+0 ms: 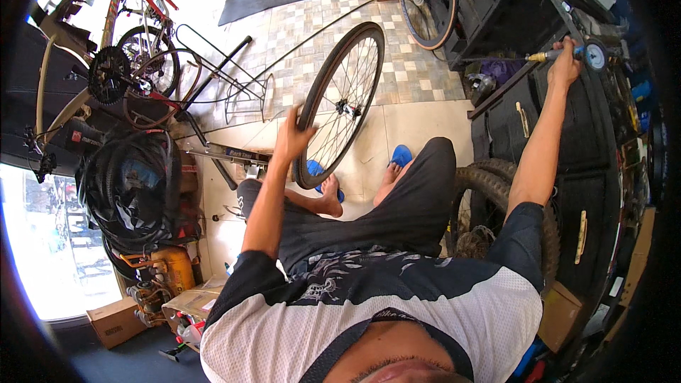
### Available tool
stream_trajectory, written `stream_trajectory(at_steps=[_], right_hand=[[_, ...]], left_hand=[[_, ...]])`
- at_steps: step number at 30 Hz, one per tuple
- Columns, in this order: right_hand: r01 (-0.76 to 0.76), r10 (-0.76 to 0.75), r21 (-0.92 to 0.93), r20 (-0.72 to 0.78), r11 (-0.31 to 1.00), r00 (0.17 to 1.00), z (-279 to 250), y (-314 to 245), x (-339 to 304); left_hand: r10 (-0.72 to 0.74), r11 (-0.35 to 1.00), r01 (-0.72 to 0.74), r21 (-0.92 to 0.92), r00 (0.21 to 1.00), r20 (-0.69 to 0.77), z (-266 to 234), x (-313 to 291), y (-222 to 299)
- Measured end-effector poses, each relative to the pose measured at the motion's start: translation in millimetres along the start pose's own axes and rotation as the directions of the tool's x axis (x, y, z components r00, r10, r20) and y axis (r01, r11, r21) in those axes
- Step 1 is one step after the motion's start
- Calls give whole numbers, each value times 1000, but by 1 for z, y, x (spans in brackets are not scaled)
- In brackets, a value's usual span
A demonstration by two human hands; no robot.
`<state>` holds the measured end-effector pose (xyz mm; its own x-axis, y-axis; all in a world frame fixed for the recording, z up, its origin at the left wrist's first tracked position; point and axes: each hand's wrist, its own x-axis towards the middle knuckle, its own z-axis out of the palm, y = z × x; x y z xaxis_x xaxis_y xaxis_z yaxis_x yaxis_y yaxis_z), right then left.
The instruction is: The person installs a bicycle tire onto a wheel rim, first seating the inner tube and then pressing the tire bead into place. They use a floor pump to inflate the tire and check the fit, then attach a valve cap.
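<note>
A spoked bicycle wheel (377, 53) with a dark tyre stands tilted in front of me, its lower edge by my left foot. My left hand (291, 137) grips the tyre at the wheel's left side, the thumb lying across the rim. My right arm reaches out to the far right. There my right hand (564, 65) is closed round a tyre inflator with a round dial gauge (594, 57) and a brass-coloured fitting (540, 57). The inflator is over the edge of the dark cabinet, and my fingers partly hide its body.
A repair stand arm (245, 154) lies left of the wheel. Bicycle frames and a black crankset (109, 75) crowd the left, above a pile of black tyres (131, 188). Dark drawers (543, 110) line the right, with knobbly tyres (489, 177) beside my leg. Another wheel (451, 7) leans at the back.
</note>
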<state>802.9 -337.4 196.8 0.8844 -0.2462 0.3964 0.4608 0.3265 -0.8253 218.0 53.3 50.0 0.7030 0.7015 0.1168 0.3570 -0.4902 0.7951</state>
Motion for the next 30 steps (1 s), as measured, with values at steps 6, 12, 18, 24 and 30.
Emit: stream_trajectory(at_steps=[6, 12, 18, 24, 30], right_hand=[[208, -11, -298, 549, 932, 836, 35, -62, -85], [622, -44, -251, 907, 741, 419, 56, -21, -205], [668, 483, -346, 875, 659, -24, 67, -12, -330], [759, 646, -352, 755, 547, -115, 74, 19, -383], [739, 565, -399, 825, 543, 30, 86, 34, -412]], left_hand=[[-222, 973, 225, 48, 973, -69, 25, -59, -51], [-174, 985, 174, 19, 985, 17, 7, 63, 44], [-81, 975, 78, -206, 997, -9, 52, -32, -32], [-75, 993, 82, -91, 994, 83, 37, -23, -35], [-120, 986, 121, -115, 993, 18, 12, 5, -24]])
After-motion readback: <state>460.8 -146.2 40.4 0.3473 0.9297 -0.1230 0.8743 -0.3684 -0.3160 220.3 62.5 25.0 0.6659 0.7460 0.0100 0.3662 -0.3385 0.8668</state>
